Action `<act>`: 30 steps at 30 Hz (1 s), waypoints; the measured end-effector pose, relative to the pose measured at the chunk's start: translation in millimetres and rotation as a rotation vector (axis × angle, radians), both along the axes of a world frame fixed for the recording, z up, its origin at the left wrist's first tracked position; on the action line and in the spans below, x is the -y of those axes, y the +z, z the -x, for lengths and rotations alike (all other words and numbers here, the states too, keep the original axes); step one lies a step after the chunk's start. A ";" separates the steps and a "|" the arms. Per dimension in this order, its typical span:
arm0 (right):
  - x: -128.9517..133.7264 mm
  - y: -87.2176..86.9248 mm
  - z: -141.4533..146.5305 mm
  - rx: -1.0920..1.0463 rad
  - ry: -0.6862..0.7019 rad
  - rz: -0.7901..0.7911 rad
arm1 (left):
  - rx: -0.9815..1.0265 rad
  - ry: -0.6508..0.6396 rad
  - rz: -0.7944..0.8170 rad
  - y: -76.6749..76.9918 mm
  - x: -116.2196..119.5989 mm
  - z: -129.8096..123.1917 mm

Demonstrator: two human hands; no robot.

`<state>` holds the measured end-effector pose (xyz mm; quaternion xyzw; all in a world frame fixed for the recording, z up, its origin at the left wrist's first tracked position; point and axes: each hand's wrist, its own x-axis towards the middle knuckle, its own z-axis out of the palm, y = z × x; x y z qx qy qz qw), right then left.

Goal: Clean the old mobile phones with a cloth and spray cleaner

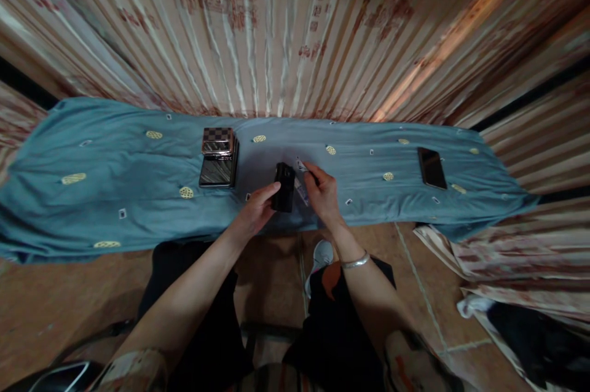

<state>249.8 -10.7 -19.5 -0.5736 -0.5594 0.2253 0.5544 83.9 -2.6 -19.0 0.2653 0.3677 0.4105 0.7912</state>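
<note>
Near the middle of the blue cloth, my left hand [259, 206] is closed round the lower left side of a black device [284, 188] that looks like a phone or a case. Just right of it, my right hand [321, 191] pinches a small thin object with a pale tip [301, 164], too small to name. A small clear and purplish strip [301, 193] lies between the two hands, beside the black device. My right wrist wears a silver bracelet [356, 260].
On the left of the cloth [138, 183], a checkered box [218, 140] stands behind and against a glossy black box [217, 170]. A dark phone [432, 168] lies at the right. Patterned curtains [276, 29] hang behind the table. My legs are below its front edge.
</note>
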 end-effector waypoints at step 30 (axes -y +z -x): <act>9.1 13.8 12.9 0.437 0.330 -0.242 | -0.125 0.068 -0.147 -5.3 0.3 -1.3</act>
